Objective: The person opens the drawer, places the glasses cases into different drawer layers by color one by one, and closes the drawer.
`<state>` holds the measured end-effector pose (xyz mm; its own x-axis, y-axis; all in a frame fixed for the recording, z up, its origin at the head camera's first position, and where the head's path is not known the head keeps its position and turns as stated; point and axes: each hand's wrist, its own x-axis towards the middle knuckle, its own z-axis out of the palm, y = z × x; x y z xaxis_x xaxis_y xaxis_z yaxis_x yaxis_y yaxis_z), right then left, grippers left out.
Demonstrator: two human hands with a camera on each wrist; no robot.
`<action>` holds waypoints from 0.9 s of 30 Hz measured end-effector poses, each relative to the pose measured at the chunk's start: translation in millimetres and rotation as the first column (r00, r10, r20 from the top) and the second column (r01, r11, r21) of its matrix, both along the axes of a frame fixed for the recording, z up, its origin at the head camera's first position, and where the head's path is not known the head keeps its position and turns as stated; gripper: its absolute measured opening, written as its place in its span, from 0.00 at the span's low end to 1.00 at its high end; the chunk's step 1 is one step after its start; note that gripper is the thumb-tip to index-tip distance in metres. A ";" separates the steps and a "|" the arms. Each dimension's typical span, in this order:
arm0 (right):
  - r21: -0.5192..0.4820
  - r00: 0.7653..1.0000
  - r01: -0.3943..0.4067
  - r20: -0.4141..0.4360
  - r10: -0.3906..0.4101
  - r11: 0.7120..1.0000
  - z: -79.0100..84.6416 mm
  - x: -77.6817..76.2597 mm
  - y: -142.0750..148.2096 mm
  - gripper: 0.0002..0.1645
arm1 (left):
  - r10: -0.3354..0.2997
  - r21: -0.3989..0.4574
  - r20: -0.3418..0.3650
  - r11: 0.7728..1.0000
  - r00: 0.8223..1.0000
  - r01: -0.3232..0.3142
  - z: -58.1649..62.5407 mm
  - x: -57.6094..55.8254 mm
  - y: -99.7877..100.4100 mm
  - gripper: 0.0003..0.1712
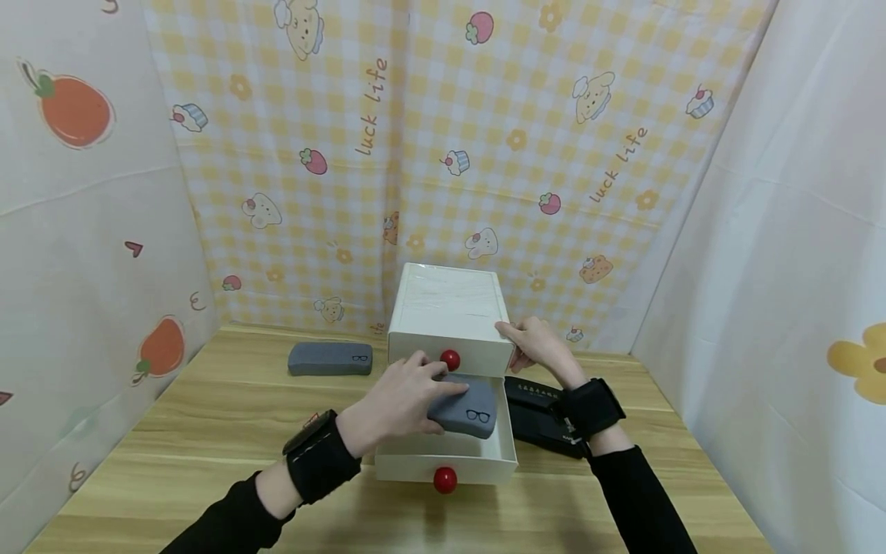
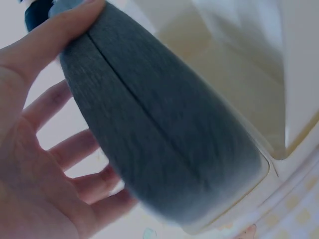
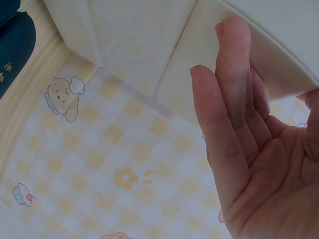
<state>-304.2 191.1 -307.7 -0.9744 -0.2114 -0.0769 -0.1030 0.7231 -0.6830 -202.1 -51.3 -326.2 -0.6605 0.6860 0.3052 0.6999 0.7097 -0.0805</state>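
Observation:
A grey glasses case (image 1: 464,406) with a small spectacles print is gripped by my left hand (image 1: 404,396), thumb on one side and fingers on the other. It is tilted over the pulled-out lower drawer (image 1: 408,468) of a white drawer box (image 1: 450,300). In the left wrist view the case (image 2: 159,119) shows a dark seam line along its length, with the drawer's inside behind it. My right hand (image 1: 540,345) touches the box's upper right front corner. In the right wrist view the right hand's fingers (image 3: 219,119) lie mostly extended against the box's side.
A second grey glasses case (image 1: 330,358) lies left of the box. Black cases or pouches (image 1: 540,415) lie to its right. Red round knobs (image 1: 445,480) stick out from both drawer fronts. A patterned curtain (image 1: 443,154) hangs close behind the box, on the wooden table (image 1: 208,431).

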 end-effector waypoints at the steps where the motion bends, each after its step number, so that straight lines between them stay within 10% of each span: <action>1: -0.001 1.000 0.001 0.002 -0.001 1.000 -0.1 0.0 0.2 0.32 | -0.007 -0.018 -0.005 1.000 1.000 0.007 -1.1 -0.6 2.3 0.34; 17: 0.004 1.000 0.007 -0.005 -0.007 1.000 -1.1 0.2 1.1 0.32 | -0.031 -0.329 -0.110 0.944 0.993 -0.007 -30.6 -14.9 29.0 0.34; 27: 0.015 1.000 0.008 -0.014 -0.007 1.000 -0.7 0.5 -0.5 0.32 | -0.012 -0.357 -0.061 0.934 0.998 -0.011 -45.0 -30.7 28.3 0.32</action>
